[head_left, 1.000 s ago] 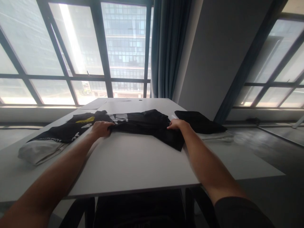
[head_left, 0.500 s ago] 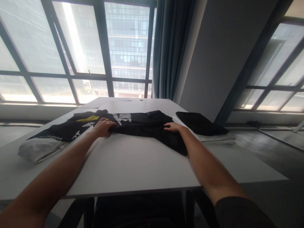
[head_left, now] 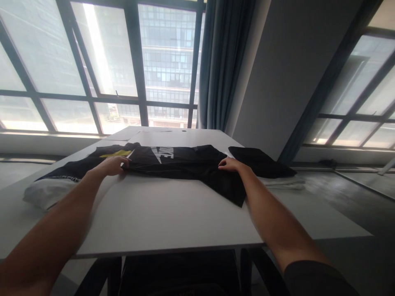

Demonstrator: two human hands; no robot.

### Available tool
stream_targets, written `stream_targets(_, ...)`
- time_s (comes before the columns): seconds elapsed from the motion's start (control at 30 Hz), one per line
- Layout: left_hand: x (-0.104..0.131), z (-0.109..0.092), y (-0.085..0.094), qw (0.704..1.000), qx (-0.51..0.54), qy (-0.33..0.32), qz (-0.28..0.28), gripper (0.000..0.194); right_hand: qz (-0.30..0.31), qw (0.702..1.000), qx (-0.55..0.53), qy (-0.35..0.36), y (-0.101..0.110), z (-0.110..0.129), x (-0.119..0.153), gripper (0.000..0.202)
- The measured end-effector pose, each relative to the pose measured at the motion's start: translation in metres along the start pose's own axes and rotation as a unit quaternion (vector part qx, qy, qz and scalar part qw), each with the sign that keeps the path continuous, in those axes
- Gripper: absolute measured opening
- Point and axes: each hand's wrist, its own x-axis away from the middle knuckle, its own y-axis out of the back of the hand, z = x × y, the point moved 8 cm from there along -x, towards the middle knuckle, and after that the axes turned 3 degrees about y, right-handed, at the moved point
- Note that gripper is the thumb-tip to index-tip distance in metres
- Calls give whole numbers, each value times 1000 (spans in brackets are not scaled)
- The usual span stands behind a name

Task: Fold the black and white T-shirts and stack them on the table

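A black shirt (head_left: 185, 162) with a white printed logo lies across the middle of the white table (head_left: 166, 213), its right sleeve angled toward the near edge. My left hand (head_left: 116, 165) pinches the shirt's near left corner, fingers closed on the cloth. At the shirt's right side my right hand (head_left: 228, 164) has its fingers pressed together on the fabric. Left of the shirt lie dark clothes (head_left: 72, 166) with a yellow patch and white lettering, partly behind my left arm.
Folded light grey cloth (head_left: 46, 193) sits at the table's left. A folded black garment (head_left: 261, 160) rests on white cloth (head_left: 285, 183) at the right. A dark chair (head_left: 180, 271) stands at the near edge. Windows and a blue curtain (head_left: 220, 65) are beyond.
My left hand has moved left along the shirt's near edge to its corner. My right hand has shifted slightly right, its fingers now closer together. The shirt's logo has moved a little right.
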Motion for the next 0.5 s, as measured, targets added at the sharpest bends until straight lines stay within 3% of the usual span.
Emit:
stream_targets(0.07, 2, 8, -6, 997, 61, -4, 45, 23, 26, 999, -29, -11, 5, 3, 9, 36)
stream_targets(0.13, 6, 12, -8, 993, 92, 10, 76, 32, 102, 992, -64, -27, -1, 10, 17, 47)
stream_targets(0.2, 10, 12, -6, 991, 99, 25, 86, 37, 176, 980, -83, -47, -10, 18, 26, 55)
stream_targets(0.27, 15, 5, -1, 991, 100, 28, 85, 42, 210, 972, -79, -66, -14, 26, 32, 56)
stream_targets(0.4, 24, -6, 1, 987, 101, 45, 117, 57, 243, 966, -73, -53, -17, 39, 37, 38)
stream_targets(0.5, 23, -5, 0, 988, 88, 85, 96, 71, 198, 977, -82, -19, -6, 43, 34, 28)
